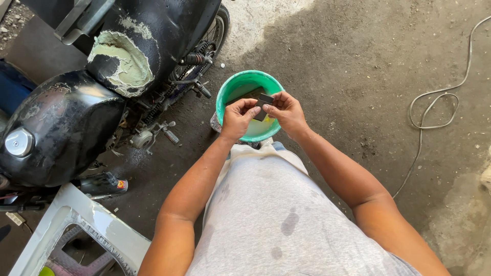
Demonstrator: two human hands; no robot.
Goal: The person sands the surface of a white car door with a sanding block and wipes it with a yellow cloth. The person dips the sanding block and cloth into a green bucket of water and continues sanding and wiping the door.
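The only label in view is a small sticker (121,184) in the lower left of the frame, about two thirds of the way down. It sits on the right-hand end of a glossy black motorcycle part (98,184) that lies low beside the bike, just above the top edge of a white plastic panel (105,227). The sticker is a small patch with rounded corners, orange-red with a lighter yellowish spot, bright against the black. Its markings are too small to make out. At the far left edge lies a small pale rectangular tag (15,219); its kind cannot be told. No package, sign or screen shows.
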